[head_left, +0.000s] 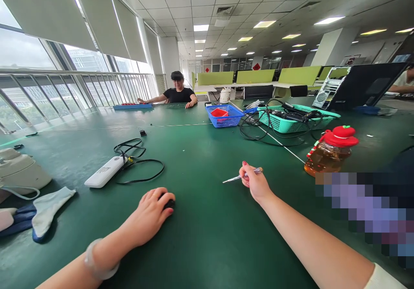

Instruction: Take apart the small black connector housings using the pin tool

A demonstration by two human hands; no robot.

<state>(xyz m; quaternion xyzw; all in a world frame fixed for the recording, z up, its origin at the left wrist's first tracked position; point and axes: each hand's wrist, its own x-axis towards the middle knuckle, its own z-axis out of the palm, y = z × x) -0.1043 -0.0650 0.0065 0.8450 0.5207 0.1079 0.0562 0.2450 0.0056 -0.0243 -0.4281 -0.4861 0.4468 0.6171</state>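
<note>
My left hand (149,215) lies palm down on the green table (207,237) and covers a small black object (168,203); only its dark edge shows under my fingertips. My right hand (255,182) is raised a little above the table and pinches a thin silver tool like a small screwdriver (241,176), its tip pointing left. A clear bangle sits on my left wrist (97,259).
A white power bank (105,171) with a black cable (142,161) lies left of centre. A white device (17,168) and gloves (45,209) are at far left. An amber bottle with a red cap (330,151), a blue basket (224,115), a teal basket of cables (291,118) and a laptop (359,86) stand right. A person sits at the far end (177,92).
</note>
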